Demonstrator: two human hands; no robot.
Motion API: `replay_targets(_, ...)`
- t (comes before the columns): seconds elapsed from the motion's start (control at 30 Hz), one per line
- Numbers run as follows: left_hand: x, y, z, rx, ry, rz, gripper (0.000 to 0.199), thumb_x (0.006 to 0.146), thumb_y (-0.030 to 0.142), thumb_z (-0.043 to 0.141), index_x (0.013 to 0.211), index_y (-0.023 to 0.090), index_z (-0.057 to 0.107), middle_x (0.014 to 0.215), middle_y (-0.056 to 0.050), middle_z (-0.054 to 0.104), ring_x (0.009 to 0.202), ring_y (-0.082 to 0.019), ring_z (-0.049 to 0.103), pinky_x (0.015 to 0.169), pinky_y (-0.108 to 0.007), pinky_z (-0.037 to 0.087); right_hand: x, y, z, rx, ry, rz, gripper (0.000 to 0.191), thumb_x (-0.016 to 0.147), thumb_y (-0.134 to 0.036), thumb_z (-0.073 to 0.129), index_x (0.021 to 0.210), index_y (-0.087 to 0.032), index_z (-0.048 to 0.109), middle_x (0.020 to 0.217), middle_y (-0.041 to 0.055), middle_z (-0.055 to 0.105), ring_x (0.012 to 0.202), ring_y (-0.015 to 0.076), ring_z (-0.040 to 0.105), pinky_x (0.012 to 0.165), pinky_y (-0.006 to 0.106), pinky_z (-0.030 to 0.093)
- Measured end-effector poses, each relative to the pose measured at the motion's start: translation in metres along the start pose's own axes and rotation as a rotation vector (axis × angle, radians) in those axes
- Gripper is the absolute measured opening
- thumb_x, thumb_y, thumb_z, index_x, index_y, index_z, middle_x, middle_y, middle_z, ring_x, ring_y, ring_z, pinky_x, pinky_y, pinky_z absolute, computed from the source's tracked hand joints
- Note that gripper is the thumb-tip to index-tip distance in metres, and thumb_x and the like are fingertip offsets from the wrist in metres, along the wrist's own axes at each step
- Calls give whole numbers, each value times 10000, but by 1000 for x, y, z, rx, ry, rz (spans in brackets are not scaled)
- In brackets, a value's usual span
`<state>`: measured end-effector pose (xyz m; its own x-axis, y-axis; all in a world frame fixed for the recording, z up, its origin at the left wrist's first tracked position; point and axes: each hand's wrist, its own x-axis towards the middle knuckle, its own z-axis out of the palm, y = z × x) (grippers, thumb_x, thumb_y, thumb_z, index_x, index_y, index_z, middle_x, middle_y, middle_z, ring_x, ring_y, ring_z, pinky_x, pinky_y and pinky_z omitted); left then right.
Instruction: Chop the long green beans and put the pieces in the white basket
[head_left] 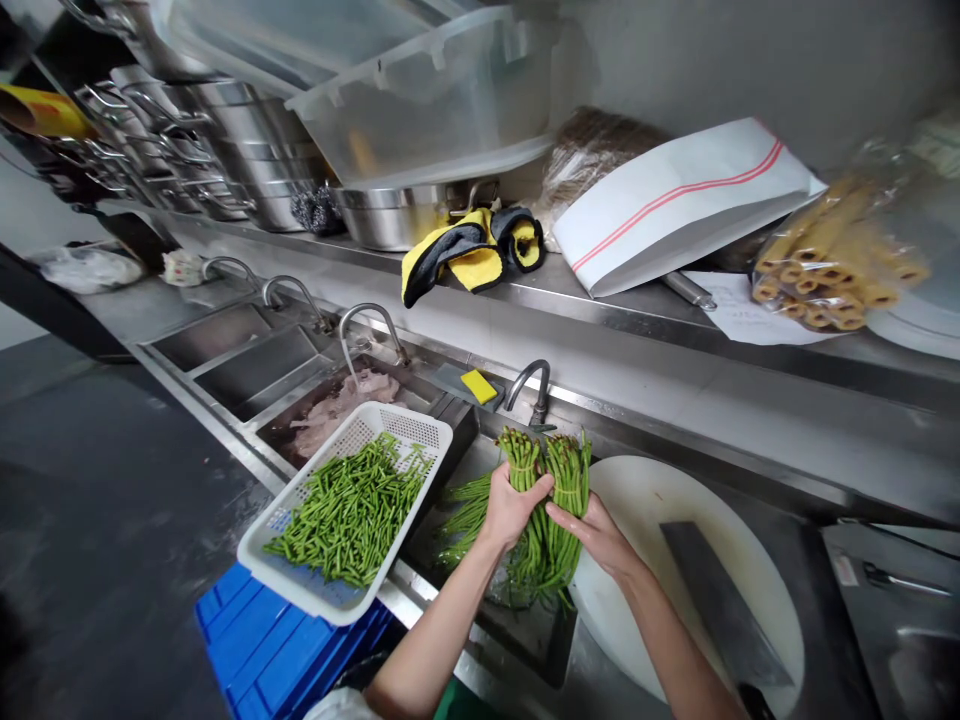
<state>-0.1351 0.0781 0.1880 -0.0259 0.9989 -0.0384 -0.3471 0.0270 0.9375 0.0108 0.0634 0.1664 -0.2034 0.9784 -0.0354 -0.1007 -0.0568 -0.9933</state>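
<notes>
Head view: left hand point(511, 505) closed round the left bundle point(523, 448) of long green beans, thumb laid across toward the right. Right hand point(600, 535) curled on the right bundle point(574, 465), thumb side toward the left, some fingers hidden behind the stalks. Cannot tell how firm. Both bundles upright, side by side, tied near the top with thin bands point(568, 492); held just below the ties, probably to keep stalks together and top ends roughly level. Lower ends hanging into the near sink point(536, 637), beside more long beans point(463, 512) lying to the left; likely a handy spot for drips.

Left of that: white basket point(255, 548) set slantwise across the sink edge, near end above a blue bin point(259, 640). Heaped with short cut beans point(349, 510), apart from the long ones, perhaps to avoid mixing. Holes in the wall, presumably for draining.

Right: round chopping board point(630, 490), near the right hand; cleaver point(720, 600) flat on top, handle toward the near edge, seemingly for easy reach.

Far side: curved tap point(531, 375) at the back of the sink; yellow sponge point(478, 386) to its left, parked clear of the basin, maybe to stay drier. Farther left, pinkish food, possibly meat point(337, 412), in another sink point(414, 388).
</notes>
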Motion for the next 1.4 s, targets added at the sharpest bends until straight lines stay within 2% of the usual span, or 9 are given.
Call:
replay_targets(0.33, -2, -4, 3, -306, -136, -208, 479, 576, 385, 925, 909, 121, 703, 877, -76, 744, 791, -196, 693, 829, -343, 545, 2, -2, -3, -86, -88, -56, 386, 796, -417, 746, 1144, -259, 698, 1183, 61, 724, 1234, 255, 596, 1131, 459, 400)
replay_targets(0.57, 1, 10, 8, -172, -272, -195, 505, 646, 405, 890, 1017, 116, 707, 1019, -112, 730, 905, -220, 691, 879, -350, 547, -1, -10, 3, -52, -38, -72, 471, 688, -347, 835, 1129, -256, 695, 1183, 69, 724, 1204, 270, 623, 1083, 455, 461)
replay_targets(0.7, 17, 19, 26, 74, -338, 4, 467, 729, 428, 825, 1092, 154, 716, 1224, -118, 644, 1174, -266, 597, 1059, -375, 460, -3, -4, 17, 31, 162, -115, 554, 670, -393, 834, 1175, -232, 674, 1180, 96, 728, 1140, 285, 659, 1024, 461, 513)
replay_targets(0.8, 37, 29, 46, 195, -438, 90, 638, 707, 404, 845, 1279, 207, 639, 1371, -119, 554, 1324, -298, 485, 1148, -405, 369, -4, 2, 23, 122, 416, -179, 581, 682, -416, 818, 1201, -205, 665, 1098, 105, 758, 1133, 286, 661, 1021, 465, 514)
replay_targets(0.93, 52, 33, 70, 301, -816, 49, 975, 697, 458, 840, 1521, 278, 350, 1493, -124, 460, 1415, -314, 396, 1159, -450, 339, -5, -9, 8, 395, 879, -231, 634, 656, -430, 820, 1218, -196, 646, 1120, 87, 753, 1114, 271, 671, 1008, 458, 526)
replay_targets(1.07, 46, 6, 86, 663, -1161, 115, 1272, 508, 454, 935, 1558, 237, 251, 1582, -143, 340, 1447, -349, 334, 1205, -465, 254, -18, -24, -25, 768, 1270, -152, 616, 599, -436, 854, 1117, -157, 669, 1187, 95, 722, 1012, 266, 706, 920, 442, 581)
replay_targets(1.17, 44, -16, 104, 846, -1293, 156, 1294, 516, 455, 921, 1567, 220, 205, 1594, -140, 321, 1432, -340, 365, 1188, -414, 300, -35, -19, -43, 922, 1295, -126, 601, 605, -441, 855, 1106, -163, 672, 1208, 87, 712, 1011, 253, 705, 906, 413, 591)
replay_targets(1.3, 48, -34, 139, 1040, -1542, 208, 1128, 657, 356, 818, 1569, 267, 162, 1464, -94, 520, 1281, -299, 552, 1061, -344, 436, -52, 10, -64, 949, 1249, -236, 566, 705, -490, 776, 1197, -252, 630, 1268, 7, 686, 1170, 190, 635, 1017, 349, 528)
replay_targets(1.4, 48, -59, 159, 1295, -1535, 246, 1052, 695, 264, 747, 1562, 282, 152, 1299, -81, 644, 1125, -295, 651, 919, -325, 503, -62, 42, -89, 913, 1132, -215, 562, 762, -593, 670, 1217, -270, 603, 1287, -2, 673, 1225, 165, 596, 1063, 346, 487)
